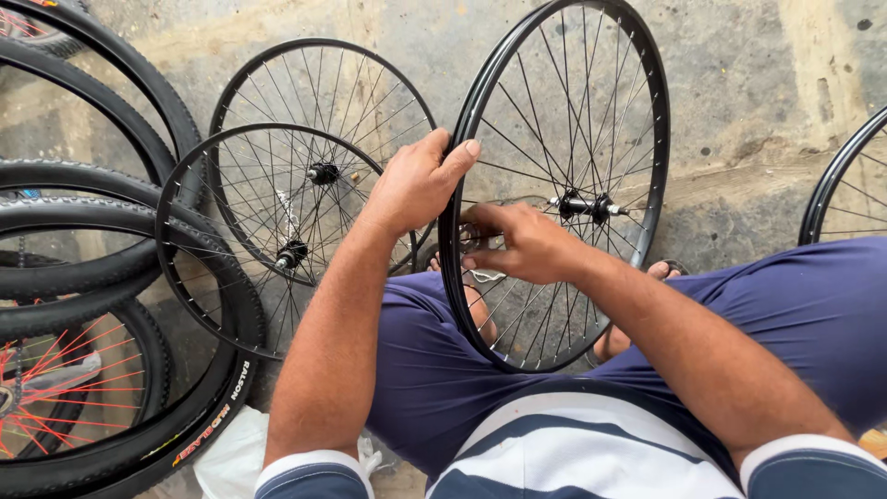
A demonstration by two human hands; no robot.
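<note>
A black spoked bicycle wheel [647, 139] stands upright between my knees on the concrete floor, its hub [584, 206] at the centre. My left hand [416, 180] grips the rim on its left side, thumb over the edge. My right hand [517, 242] reaches in among the spokes near the rim, fingers pinched on a small metal tool or spoke nipple; which one I cannot tell. My feet in sandals show behind the lower spokes.
Two more bare black rims [277, 139] lean against each other to the left. Several tyres [83, 268] are stacked at the far left, one wheel with red spokes [55, 388]. Another rim [832, 185] sits at the right edge. A white bag [231, 457] lies by my left leg.
</note>
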